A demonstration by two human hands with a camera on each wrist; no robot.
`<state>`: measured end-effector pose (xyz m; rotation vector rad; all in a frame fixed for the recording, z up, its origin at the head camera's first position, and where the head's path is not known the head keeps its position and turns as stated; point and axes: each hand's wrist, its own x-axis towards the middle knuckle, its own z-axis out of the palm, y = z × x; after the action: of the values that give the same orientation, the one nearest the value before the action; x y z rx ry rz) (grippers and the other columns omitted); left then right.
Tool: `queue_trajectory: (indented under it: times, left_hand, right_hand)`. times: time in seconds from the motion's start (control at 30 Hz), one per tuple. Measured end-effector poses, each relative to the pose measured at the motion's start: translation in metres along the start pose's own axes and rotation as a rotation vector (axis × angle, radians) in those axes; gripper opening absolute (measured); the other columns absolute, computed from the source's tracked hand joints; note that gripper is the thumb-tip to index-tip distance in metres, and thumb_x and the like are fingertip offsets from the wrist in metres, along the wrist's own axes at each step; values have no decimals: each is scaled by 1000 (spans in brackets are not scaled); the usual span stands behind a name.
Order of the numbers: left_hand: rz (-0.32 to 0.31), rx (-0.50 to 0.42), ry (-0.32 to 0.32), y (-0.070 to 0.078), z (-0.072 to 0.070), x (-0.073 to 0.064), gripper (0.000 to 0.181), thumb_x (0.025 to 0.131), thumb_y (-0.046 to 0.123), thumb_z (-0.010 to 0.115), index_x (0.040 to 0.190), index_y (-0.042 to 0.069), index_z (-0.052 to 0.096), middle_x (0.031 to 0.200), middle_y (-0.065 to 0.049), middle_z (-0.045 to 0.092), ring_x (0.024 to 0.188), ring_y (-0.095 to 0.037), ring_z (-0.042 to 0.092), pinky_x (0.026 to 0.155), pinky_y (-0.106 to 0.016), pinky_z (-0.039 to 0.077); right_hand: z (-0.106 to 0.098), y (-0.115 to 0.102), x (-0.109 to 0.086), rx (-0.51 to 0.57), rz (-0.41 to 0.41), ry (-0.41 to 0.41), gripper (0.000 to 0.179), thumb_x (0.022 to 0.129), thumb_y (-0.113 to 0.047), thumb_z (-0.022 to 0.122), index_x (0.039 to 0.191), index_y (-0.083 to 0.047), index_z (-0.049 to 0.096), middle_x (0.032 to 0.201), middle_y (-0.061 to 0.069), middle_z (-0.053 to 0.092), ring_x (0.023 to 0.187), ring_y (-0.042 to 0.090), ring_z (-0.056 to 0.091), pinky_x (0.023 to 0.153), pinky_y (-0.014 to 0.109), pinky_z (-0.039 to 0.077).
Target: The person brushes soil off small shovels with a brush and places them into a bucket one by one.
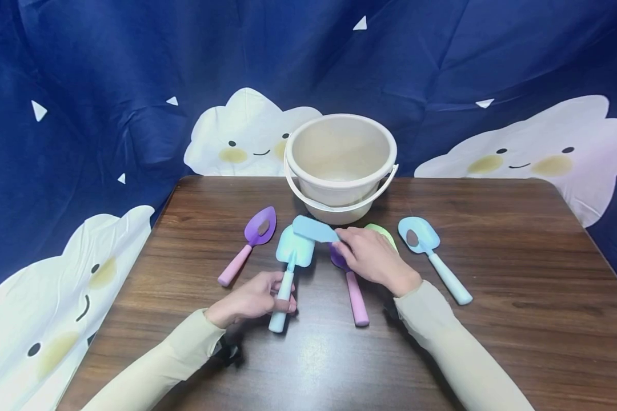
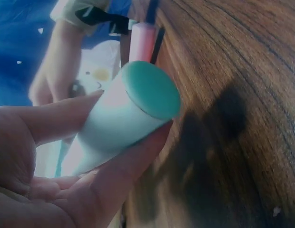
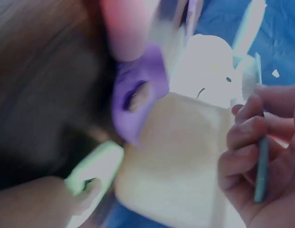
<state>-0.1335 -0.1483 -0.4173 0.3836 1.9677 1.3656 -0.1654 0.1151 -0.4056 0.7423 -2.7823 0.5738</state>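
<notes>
My left hand (image 1: pixel 259 297) grips the pale handle of a light blue toy shovel (image 1: pixel 292 249), its blade pointing away toward the bucket. In the left wrist view, the green butt end of the shovel's handle (image 2: pixel 152 90) sits between thumb and fingers. My right hand (image 1: pixel 372 254) holds a flat blue piece (image 1: pixel 313 229) over that shovel's blade; whether they touch I cannot tell. Seen edge-on in the right wrist view, the blue piece (image 3: pixel 262 171) is thin, with fingers curled round it. Below my right hand lies a purple trowel (image 1: pixel 357 299) with a pink handle, its blade partly hidden.
A cream bucket (image 1: pixel 339 214) with a white handle stands at the table's back edge. Another purple trowel (image 1: pixel 236 262) lies left, a blue one (image 1: pixel 448 277) right. A green blade (image 1: pixel 382 233) shows behind my right hand. Brown oval spots on blades may be holes or lumps.
</notes>
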Motion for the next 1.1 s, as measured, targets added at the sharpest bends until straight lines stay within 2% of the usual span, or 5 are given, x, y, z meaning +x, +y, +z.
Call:
queue_trajectory:
  times: [0.17, 0.33, 0.6, 0.87, 1.1]
  left_hand:
    - [4, 23, 3, 1, 1, 2, 33, 80, -2, 71, 105, -11, 51, 83, -10, 70, 77, -20, 68, 70, -27, 54]
    - [15, 73, 5, 1, 2, 2, 32, 79, 1, 73, 103, -9, 53, 83, -11, 71, 73, -15, 67, 68, -26, 52]
    - [18, 132, -3, 1, 2, -1, 24, 79, 1, 72, 96, -4, 56, 82, -10, 71, 73, -15, 67, 68, -26, 52]
    - [21, 176, -11, 4, 0, -6, 22, 79, 1, 72, 95, -1, 58, 83, -9, 72, 73, -12, 67, 70, -26, 51]
    - [25, 159, -48, 5, -8, -12, 25, 80, -1, 71, 100, -6, 58, 86, -13, 72, 75, -13, 66, 72, -25, 51]
  right_hand:
    - [-3, -23, -2, -75, -143, 2, 30, 95, -28, 58, 117, -9, 67, 89, 0, 67, 69, 17, 62, 56, 35, 51]
    - [-2, -38, -4, -125, -231, -17, 24, 94, -27, 60, 110, -11, 67, 78, -4, 59, 60, 12, 55, 48, 29, 46]
    - [0, -29, -3, -104, -96, -35, 31, 96, -30, 57, 118, -10, 67, 89, 0, 66, 68, 19, 63, 51, 36, 49]
    - [0, -9, -2, -20, 22, -41, 15, 97, -31, 55, 92, -17, 59, 80, -1, 61, 73, 23, 62, 54, 39, 48]
    - [0, -1, -5, 38, 49, -70, 18, 98, -28, 54, 85, -16, 57, 70, -1, 51, 69, 17, 53, 60, 36, 47]
